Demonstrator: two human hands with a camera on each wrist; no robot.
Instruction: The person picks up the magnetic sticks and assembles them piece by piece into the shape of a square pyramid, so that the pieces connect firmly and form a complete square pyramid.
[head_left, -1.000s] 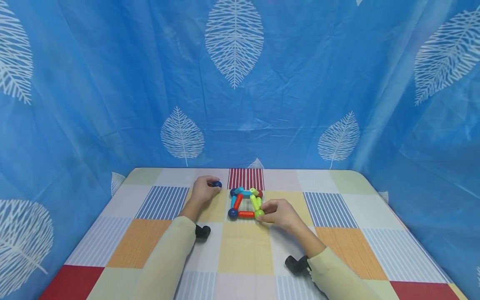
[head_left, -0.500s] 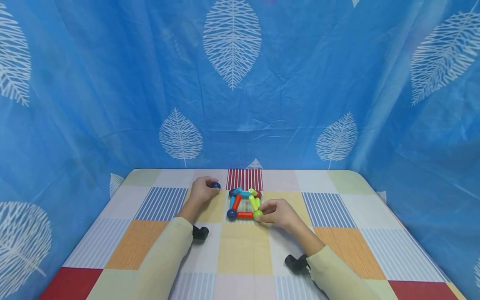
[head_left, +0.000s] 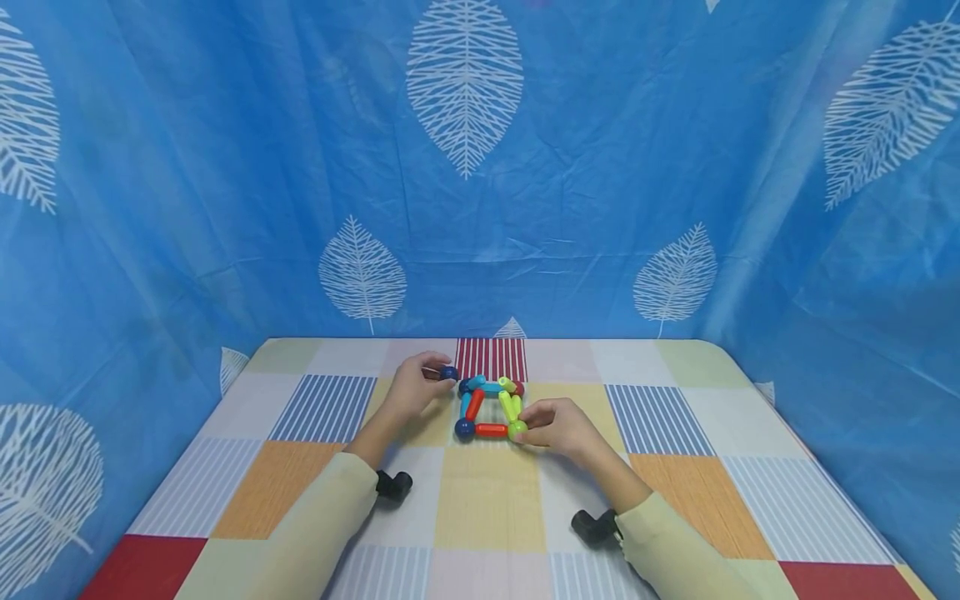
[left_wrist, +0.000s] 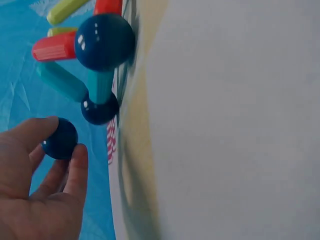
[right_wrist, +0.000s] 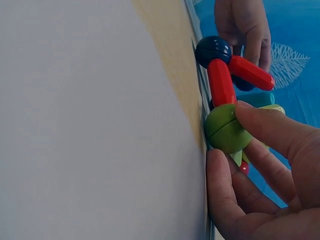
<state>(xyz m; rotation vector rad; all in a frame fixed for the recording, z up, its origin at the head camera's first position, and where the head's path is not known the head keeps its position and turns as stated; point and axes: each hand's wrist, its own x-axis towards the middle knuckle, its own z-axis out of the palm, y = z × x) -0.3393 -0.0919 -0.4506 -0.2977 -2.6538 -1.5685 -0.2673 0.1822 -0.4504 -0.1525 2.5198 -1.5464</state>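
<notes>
My left hand pinches a dark blue ball between thumb and fingers, just left of a frame of magnetic rods and balls. The frame's front side is a red rod joining a dark blue ball to a lime green ball. My right hand grips that green ball at the near right corner. Light blue rods meet at the back left ball; a red ball marks the back right. From the corners, red, light blue and green rods lean upward with free ends.
A patchwork cloth covers the table. Behind and to the sides hangs a blue curtain with white leaf prints. Black wrist cameras stick out from both cream sleeves.
My left hand has carried the dark blue ball to the right, close to the back left corner of the frame. The right hand stays on the green ball.
</notes>
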